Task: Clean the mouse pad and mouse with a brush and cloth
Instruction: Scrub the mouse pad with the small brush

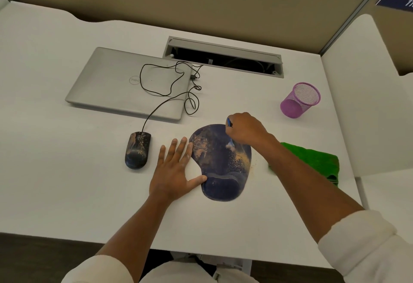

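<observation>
White desk (67, 171), smooth. Closed grey laptop (125, 83) behind the mouse pad. Mouse pad (223, 166): dark blue, rounded, padded wrist rest, tan dust. Green nubbly cloth (312, 162) right of the pad. Purple mesh cup (299, 100) behind-right; contents not discernible. Dusty black mouse (138, 149) left of the pad. Left hand (176, 168) flat, fingers spread, at the pad's left edge. Right hand (245, 129) fisted round blue-handled brush (229, 123), over the pad.

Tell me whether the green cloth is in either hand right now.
No, the green cloth lies on the desk under the right forearm, in neither hand.
</observation>
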The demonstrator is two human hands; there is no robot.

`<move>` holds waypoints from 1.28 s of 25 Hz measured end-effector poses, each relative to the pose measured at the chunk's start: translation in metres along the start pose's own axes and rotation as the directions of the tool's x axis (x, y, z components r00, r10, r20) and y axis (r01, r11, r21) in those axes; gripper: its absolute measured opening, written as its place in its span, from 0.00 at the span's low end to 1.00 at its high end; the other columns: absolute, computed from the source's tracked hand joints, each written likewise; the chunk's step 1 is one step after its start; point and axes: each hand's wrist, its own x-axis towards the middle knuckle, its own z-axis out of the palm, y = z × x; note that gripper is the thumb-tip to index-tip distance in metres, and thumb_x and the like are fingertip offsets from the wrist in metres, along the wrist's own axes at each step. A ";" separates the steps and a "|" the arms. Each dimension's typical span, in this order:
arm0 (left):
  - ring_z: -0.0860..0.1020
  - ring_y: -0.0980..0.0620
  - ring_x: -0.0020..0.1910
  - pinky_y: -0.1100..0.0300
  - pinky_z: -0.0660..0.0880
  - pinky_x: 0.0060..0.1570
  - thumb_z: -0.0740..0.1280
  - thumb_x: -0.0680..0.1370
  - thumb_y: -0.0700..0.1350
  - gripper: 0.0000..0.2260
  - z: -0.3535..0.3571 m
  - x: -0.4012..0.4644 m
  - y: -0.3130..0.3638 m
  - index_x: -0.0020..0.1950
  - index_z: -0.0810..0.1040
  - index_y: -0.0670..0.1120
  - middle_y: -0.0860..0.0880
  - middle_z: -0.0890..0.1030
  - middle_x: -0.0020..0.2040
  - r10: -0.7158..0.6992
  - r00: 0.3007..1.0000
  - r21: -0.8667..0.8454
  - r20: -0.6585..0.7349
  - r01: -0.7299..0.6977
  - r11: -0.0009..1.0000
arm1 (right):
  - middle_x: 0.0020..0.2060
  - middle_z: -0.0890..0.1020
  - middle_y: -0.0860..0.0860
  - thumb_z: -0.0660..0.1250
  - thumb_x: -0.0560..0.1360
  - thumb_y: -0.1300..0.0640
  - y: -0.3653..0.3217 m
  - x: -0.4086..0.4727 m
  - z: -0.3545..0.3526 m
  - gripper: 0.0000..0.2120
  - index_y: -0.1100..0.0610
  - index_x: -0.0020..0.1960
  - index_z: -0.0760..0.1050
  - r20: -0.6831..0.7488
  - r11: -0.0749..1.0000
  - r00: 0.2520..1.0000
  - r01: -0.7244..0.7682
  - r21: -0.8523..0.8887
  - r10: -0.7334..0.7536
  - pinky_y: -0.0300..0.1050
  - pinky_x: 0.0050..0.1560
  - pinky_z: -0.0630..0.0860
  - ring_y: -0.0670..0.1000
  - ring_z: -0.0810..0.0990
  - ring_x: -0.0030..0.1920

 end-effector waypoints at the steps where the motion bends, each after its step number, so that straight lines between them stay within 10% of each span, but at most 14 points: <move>1: 0.40 0.47 0.83 0.40 0.44 0.80 0.47 0.74 0.80 0.48 -0.001 0.000 0.000 0.84 0.48 0.50 0.49 0.44 0.84 -0.001 1.000 -0.001 0.009 0.001 1.000 | 0.38 0.79 0.51 0.61 0.77 0.56 -0.003 0.001 -0.003 0.06 0.54 0.43 0.76 -0.030 0.999 0.999 0.024 0.040 -0.023 0.44 0.34 0.70 0.53 0.77 0.38; 16: 0.40 0.47 0.83 0.41 0.43 0.80 0.48 0.74 0.80 0.49 -0.001 0.000 0.001 0.84 0.45 0.48 0.49 0.44 0.84 -0.004 1.000 0.010 0.018 0.004 1.000 | 0.42 0.83 0.53 0.62 0.78 0.54 -0.001 -0.009 -0.002 0.10 0.55 0.49 0.81 -0.163 0.977 0.986 0.057 0.208 -0.023 0.51 0.44 0.78 0.54 0.80 0.42; 22: 0.42 0.46 0.83 0.41 0.43 0.80 0.48 0.74 0.79 0.49 -0.001 -0.001 0.001 0.84 0.47 0.47 0.48 0.46 0.84 0.004 1.000 -0.002 -0.008 -0.004 1.000 | 0.37 0.79 0.53 0.64 0.75 0.55 0.026 -0.028 0.001 0.06 0.57 0.43 0.76 0.048 0.998 0.997 -0.063 -0.029 0.064 0.43 0.33 0.69 0.53 0.77 0.37; 27: 0.40 0.47 0.83 0.42 0.41 0.80 0.47 0.74 0.80 0.49 -0.002 -0.002 0.001 0.84 0.45 0.48 0.48 0.45 0.84 0.006 1.000 0.002 0.004 -0.006 1.000 | 0.41 0.82 0.52 0.62 0.78 0.52 0.022 -0.020 -0.004 0.09 0.55 0.49 0.80 -0.227 0.979 0.973 -0.002 0.201 0.049 0.47 0.42 0.77 0.54 0.80 0.41; 32: 0.41 0.46 0.83 0.41 0.42 0.80 0.46 0.74 0.80 0.49 -0.001 -0.001 0.001 0.84 0.46 0.48 0.48 0.45 0.84 0.004 1.000 0.005 0.003 -0.004 1.000 | 0.40 0.80 0.53 0.62 0.76 0.56 0.034 -0.038 0.008 0.05 0.55 0.46 0.76 -0.009 0.996 0.996 -0.091 0.024 0.092 0.44 0.36 0.70 0.53 0.77 0.38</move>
